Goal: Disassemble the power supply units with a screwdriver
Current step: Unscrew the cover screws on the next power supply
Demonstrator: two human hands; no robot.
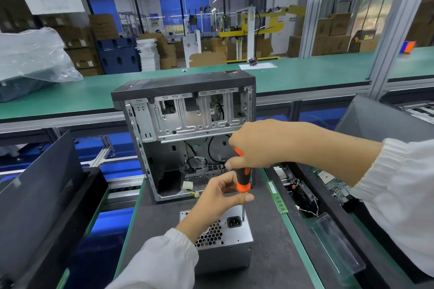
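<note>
Two bare hands worked an orange-and-black-handled screwdriver [242, 172] over a grey metal power supply unit [223, 237] that stood on a dark bench mat [265, 253], just in front of an opened black-and-silver computer tower case [185, 129]. The right hand [256, 145] gripped the upper handle with curled fingers, while the left hand [220, 192] pinched the lower handle and shaft between thumb and fingertips, steadying the tip near the unit's black power socket [234, 221]. Whether the tip was seated in a screw could not be told. Nothing held the unit itself, so downward pressure or twisting looked likely to rock or slide it, and a poorly seated tip could have cammed out, rounding the screw head or jabbing the left thumb close beside the shaft. A freed screw might also have rolled off towards the green memory stick [278, 199] lying beside the mat.
</note>
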